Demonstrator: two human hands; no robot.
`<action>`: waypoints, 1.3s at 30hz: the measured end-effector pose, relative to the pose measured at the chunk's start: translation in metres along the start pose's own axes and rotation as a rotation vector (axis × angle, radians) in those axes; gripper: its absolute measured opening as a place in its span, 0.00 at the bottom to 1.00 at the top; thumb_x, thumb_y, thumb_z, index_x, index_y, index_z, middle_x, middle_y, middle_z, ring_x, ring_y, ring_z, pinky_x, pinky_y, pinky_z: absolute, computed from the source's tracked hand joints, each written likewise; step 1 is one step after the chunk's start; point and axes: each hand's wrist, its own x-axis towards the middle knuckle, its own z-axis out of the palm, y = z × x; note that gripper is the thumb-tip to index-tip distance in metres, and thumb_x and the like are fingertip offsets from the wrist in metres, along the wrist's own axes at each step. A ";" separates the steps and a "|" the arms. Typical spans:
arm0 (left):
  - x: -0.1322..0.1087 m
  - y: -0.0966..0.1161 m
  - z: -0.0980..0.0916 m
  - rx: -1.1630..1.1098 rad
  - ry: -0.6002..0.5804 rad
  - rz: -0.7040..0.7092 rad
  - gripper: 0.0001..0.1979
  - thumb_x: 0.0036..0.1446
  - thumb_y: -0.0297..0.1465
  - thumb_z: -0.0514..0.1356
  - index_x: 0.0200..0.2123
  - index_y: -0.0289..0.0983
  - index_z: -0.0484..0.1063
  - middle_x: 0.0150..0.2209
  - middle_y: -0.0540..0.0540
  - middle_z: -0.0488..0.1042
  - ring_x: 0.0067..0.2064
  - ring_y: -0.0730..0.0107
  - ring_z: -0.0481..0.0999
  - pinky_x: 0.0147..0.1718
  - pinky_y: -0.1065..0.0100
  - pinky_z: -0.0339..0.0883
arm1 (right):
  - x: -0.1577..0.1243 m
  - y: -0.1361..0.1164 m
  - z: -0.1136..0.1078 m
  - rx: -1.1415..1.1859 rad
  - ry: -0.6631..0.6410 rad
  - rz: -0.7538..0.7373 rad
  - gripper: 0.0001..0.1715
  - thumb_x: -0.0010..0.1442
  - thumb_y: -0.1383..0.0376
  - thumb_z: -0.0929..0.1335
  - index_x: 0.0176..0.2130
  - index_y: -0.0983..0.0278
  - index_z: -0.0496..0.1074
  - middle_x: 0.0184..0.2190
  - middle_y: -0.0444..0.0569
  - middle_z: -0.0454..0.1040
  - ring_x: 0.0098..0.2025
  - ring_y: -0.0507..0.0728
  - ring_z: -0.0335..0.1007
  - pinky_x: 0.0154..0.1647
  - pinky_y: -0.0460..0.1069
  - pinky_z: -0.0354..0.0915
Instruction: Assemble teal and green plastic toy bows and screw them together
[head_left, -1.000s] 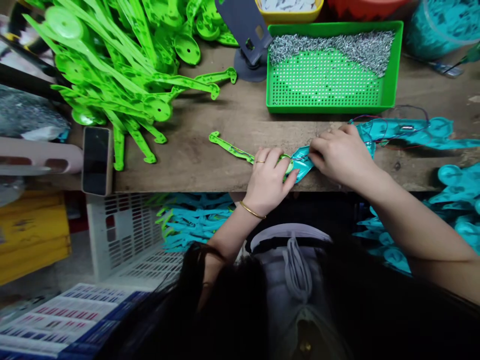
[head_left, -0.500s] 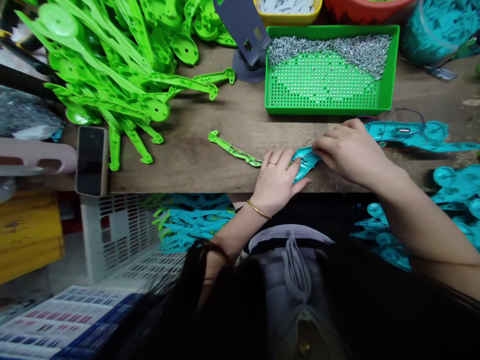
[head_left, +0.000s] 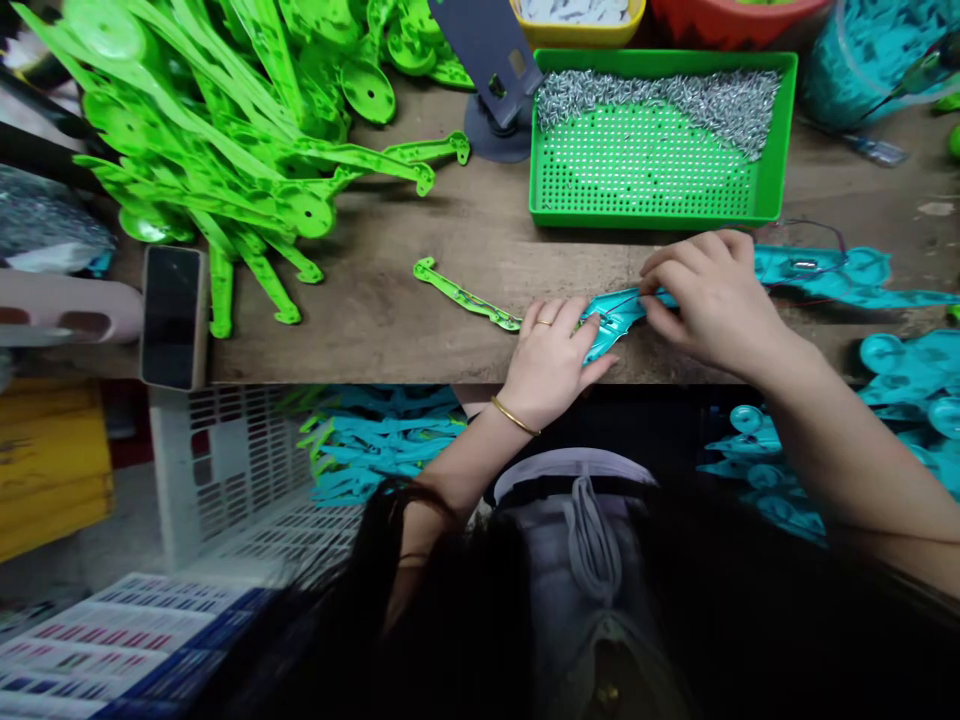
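A long plastic assembly lies along the bench front: a teal shell in the middle and a thin lime-green arm reaching left. My left hand presses over where they meet, thumb on the near side and fingers across the top, gripping the teal shell. Further right, my right hand bends over the shell, thumb and forefinger pinched on a thin wire that runs along it. Past that hand the teal body widens, with a small metal piece and a loop of wires on it.
Behind the hands stands a green perforated tray with a heap of small screws. Lime-green shells are piled at the left, beside a phone. A dark stand, yellow tub and red tub stand behind.
My right hand has shifted a little right along the shell, uncovering more of the teal plastic and wire. My left hand stays over the joint.
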 end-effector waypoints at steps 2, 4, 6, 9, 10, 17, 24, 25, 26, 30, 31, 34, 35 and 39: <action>0.000 0.000 -0.001 -0.006 -0.005 -0.006 0.22 0.59 0.42 0.60 0.50 0.32 0.73 0.52 0.35 0.72 0.53 0.51 0.70 0.56 0.52 0.60 | 0.003 -0.001 0.000 0.096 -0.018 0.011 0.15 0.64 0.60 0.58 0.42 0.62 0.71 0.41 0.53 0.74 0.47 0.63 0.64 0.53 0.60 0.52; 0.000 0.000 -0.001 -0.013 -0.009 -0.011 0.22 0.59 0.42 0.60 0.50 0.32 0.73 0.52 0.35 0.72 0.53 0.51 0.69 0.55 0.52 0.61 | 0.005 -0.001 0.002 0.187 -0.026 0.033 0.15 0.63 0.60 0.59 0.41 0.61 0.71 0.38 0.52 0.75 0.44 0.61 0.66 0.52 0.59 0.52; 0.000 0.000 -0.001 -0.018 -0.012 -0.012 0.21 0.60 0.42 0.60 0.50 0.33 0.73 0.52 0.34 0.72 0.53 0.51 0.69 0.54 0.51 0.61 | 0.006 0.001 0.004 0.254 -0.025 0.061 0.14 0.63 0.61 0.59 0.41 0.61 0.71 0.37 0.51 0.75 0.42 0.60 0.67 0.52 0.58 0.53; 0.000 0.000 -0.001 -0.017 -0.012 -0.010 0.21 0.60 0.42 0.59 0.50 0.33 0.73 0.53 0.34 0.72 0.53 0.51 0.69 0.54 0.51 0.61 | 0.006 0.011 0.004 0.266 -0.038 0.118 0.14 0.63 0.60 0.60 0.41 0.61 0.72 0.37 0.50 0.77 0.42 0.60 0.69 0.50 0.58 0.54; 0.000 0.000 -0.001 -0.015 -0.012 -0.008 0.22 0.60 0.43 0.59 0.50 0.33 0.73 0.53 0.34 0.72 0.53 0.51 0.69 0.54 0.51 0.61 | 0.005 0.014 0.004 0.255 -0.049 0.136 0.14 0.63 0.59 0.60 0.40 0.60 0.73 0.38 0.50 0.77 0.42 0.61 0.69 0.50 0.58 0.54; 0.001 -0.001 0.000 -0.020 -0.021 -0.011 0.22 0.60 0.43 0.59 0.50 0.32 0.73 0.53 0.34 0.72 0.54 0.51 0.69 0.55 0.52 0.61 | 0.000 0.023 0.012 0.143 -0.002 0.166 0.16 0.64 0.58 0.60 0.39 0.60 0.75 0.38 0.51 0.77 0.44 0.62 0.69 0.48 0.58 0.54; 0.000 -0.001 0.000 -0.022 -0.003 -0.009 0.22 0.60 0.43 0.60 0.49 0.33 0.74 0.52 0.34 0.72 0.53 0.50 0.69 0.54 0.51 0.62 | -0.007 0.018 0.018 -0.032 0.065 0.111 0.22 0.67 0.58 0.56 0.42 0.59 0.75 0.39 0.53 0.76 0.44 0.63 0.64 0.49 0.60 0.51; 0.001 0.000 0.000 -0.020 -0.004 -0.011 0.22 0.60 0.43 0.60 0.49 0.33 0.74 0.52 0.34 0.72 0.53 0.50 0.69 0.54 0.51 0.62 | -0.008 0.018 0.018 -0.033 0.065 0.109 0.23 0.68 0.57 0.55 0.42 0.59 0.75 0.39 0.53 0.76 0.43 0.63 0.64 0.49 0.60 0.51; 0.001 0.000 0.000 -0.019 -0.006 -0.013 0.22 0.60 0.43 0.59 0.49 0.33 0.74 0.52 0.34 0.72 0.53 0.50 0.70 0.54 0.51 0.62 | -0.009 0.018 0.018 -0.039 0.063 0.108 0.23 0.68 0.57 0.55 0.42 0.59 0.75 0.40 0.53 0.76 0.43 0.63 0.64 0.49 0.60 0.52; 0.001 0.000 0.000 -0.012 -0.013 -0.019 0.22 0.59 0.43 0.60 0.49 0.33 0.74 0.53 0.35 0.72 0.54 0.50 0.70 0.54 0.52 0.62 | -0.009 0.017 0.015 -0.099 0.046 0.095 0.24 0.68 0.58 0.54 0.41 0.60 0.75 0.39 0.54 0.75 0.43 0.63 0.63 0.49 0.60 0.51; 0.000 0.000 0.000 -0.012 -0.013 -0.021 0.22 0.59 0.43 0.60 0.49 0.33 0.74 0.53 0.35 0.72 0.54 0.50 0.70 0.54 0.52 0.62 | -0.009 0.016 0.015 -0.113 0.042 0.090 0.24 0.68 0.58 0.54 0.41 0.60 0.75 0.38 0.54 0.75 0.43 0.63 0.63 0.49 0.61 0.51; 0.001 -0.001 0.000 -0.021 -0.011 -0.024 0.22 0.59 0.42 0.61 0.49 0.33 0.74 0.53 0.35 0.72 0.54 0.51 0.70 0.54 0.53 0.62 | -0.009 0.013 0.014 -0.151 0.032 0.077 0.24 0.68 0.61 0.54 0.39 0.59 0.76 0.36 0.53 0.74 0.42 0.62 0.62 0.49 0.61 0.51; 0.001 -0.001 0.000 -0.026 -0.011 -0.024 0.21 0.59 0.42 0.61 0.49 0.33 0.74 0.53 0.36 0.72 0.54 0.51 0.70 0.54 0.53 0.62 | -0.010 0.012 0.014 -0.162 0.033 0.074 0.24 0.68 0.62 0.54 0.38 0.59 0.75 0.35 0.53 0.73 0.41 0.62 0.62 0.49 0.61 0.51; 0.002 0.000 0.000 -0.028 -0.001 -0.028 0.19 0.59 0.42 0.61 0.47 0.34 0.74 0.52 0.37 0.72 0.53 0.52 0.70 0.54 0.54 0.62 | -0.013 0.004 0.016 -0.197 0.064 0.112 0.23 0.67 0.64 0.54 0.38 0.61 0.75 0.35 0.54 0.73 0.41 0.62 0.62 0.48 0.60 0.51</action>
